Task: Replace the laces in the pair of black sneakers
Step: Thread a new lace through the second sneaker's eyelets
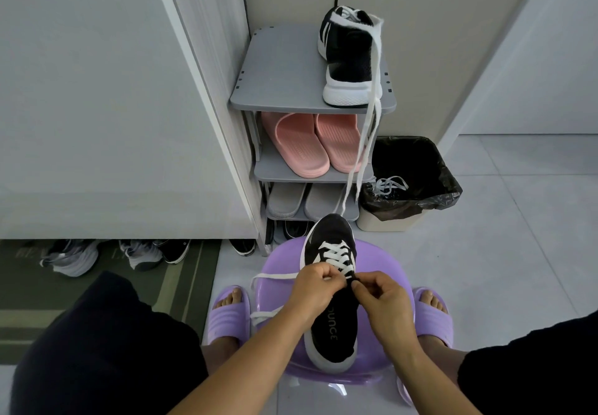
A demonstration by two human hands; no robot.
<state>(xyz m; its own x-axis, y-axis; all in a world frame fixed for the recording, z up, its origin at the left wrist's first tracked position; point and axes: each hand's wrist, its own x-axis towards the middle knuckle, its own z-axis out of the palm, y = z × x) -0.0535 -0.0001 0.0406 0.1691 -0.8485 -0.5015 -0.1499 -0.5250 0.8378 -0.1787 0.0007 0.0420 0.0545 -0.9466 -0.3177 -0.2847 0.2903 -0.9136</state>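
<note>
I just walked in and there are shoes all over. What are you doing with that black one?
A person is threading a white lace into a black sneaker that rests on a purple stool. The left hand and right hand both pinch the lace near the top eyelets; the lower rows are already crossed. The other black sneaker stands on the grey shoe rack, a loose lace draped over it. More laces lie in the bin.

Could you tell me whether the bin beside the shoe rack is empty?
No, a white lace lies inside the bin.
</note>
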